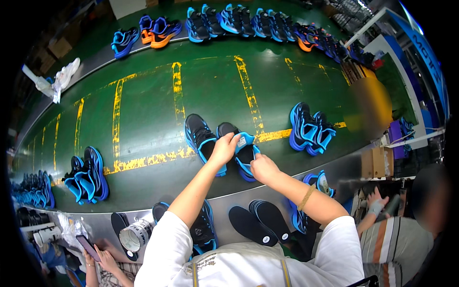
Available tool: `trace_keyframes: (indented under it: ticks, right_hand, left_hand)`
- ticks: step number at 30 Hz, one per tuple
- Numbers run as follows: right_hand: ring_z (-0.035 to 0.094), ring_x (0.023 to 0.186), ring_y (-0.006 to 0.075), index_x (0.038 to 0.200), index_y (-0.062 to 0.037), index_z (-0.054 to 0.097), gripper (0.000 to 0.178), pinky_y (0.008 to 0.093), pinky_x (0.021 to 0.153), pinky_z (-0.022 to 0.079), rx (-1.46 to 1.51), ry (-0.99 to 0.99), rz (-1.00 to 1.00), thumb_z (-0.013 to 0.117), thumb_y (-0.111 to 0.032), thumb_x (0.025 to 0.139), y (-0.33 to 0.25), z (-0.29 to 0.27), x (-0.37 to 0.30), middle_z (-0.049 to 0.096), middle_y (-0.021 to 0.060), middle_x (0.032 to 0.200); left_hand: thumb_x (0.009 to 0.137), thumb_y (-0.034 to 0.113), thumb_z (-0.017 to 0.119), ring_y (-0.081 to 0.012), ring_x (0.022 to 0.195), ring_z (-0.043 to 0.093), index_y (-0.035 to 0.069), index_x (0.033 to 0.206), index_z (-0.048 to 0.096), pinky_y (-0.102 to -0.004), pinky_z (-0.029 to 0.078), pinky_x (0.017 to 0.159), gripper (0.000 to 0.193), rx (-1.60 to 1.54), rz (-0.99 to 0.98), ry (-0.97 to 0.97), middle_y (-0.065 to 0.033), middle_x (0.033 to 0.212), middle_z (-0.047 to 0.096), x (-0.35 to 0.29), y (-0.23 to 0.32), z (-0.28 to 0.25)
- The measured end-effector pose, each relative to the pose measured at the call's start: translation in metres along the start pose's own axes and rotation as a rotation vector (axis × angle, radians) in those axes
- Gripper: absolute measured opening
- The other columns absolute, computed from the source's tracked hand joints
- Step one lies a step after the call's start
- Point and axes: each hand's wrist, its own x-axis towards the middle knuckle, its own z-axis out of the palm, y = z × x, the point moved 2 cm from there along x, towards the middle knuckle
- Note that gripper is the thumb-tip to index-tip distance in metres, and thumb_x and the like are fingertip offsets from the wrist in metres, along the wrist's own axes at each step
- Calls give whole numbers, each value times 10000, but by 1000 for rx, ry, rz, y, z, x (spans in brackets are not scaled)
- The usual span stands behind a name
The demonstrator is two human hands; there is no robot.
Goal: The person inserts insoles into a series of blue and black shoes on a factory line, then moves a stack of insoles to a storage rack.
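Observation:
A pair of black and blue sneakers lies on the green surface before me, toes pointing away. The left sneaker (197, 130) is untouched, its blue-lined opening facing me. My left hand (224, 150) pinches the blue tongue (245, 141) of the right sneaker (226, 128), pulling it up beside a white label. At the same shoe's right side, my right hand (264, 169) is closed on the blue collar near the heel; its fingertips are partly hidden. The inside of this sneaker looks dark between my hands.
Black insoles (249, 226) lie on the metal ledge (224, 198) near me, beside more sneakers and a roll of tape (136, 235). Sneaker pairs stand right (311, 129) and left (87, 176). Rows of shoes (234, 21) line the far ledge. Co-workers sit on both sides, one holding a phone (88, 248).

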Motion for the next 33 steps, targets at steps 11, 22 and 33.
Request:
trace_keyframes:
  ticks: [11, 22, 33]
  right_hand:
    - [494, 974, 277, 890, -34, 627, 234, 337, 791, 435, -351, -138, -76, 457, -169, 802, 8, 17, 41, 514, 155, 1047]
    - [526, 994, 181, 965, -105, 619, 267, 369, 914, 310, -675, -324, -390, 410, -193, 825, 13, 26, 60, 603, 64, 1002]
    - [534, 913, 227, 842, -39, 604, 225, 433, 984, 260, 44, 367, -376, 567, -231, 732, 15, 5, -8, 582, 108, 778]
  left_hand:
    - [872, 266, 472, -281, 635, 479, -15, 815, 496, -348, 406, 573, 288, -9, -39, -4, -195, 666, 493, -1, 8, 9]
    - [829, 140, 524, -424, 772, 532, 43, 1093, 430, -422, 455, 686, 297, 99, 246, 298, -215, 1048, 438, -5, 13, 16]
    - [652, 119, 656, -309, 630, 581, -7, 914, 388, -353, 491, 531, 395, 690, 395, -78, -175, 926, 451, 3, 19, 17]
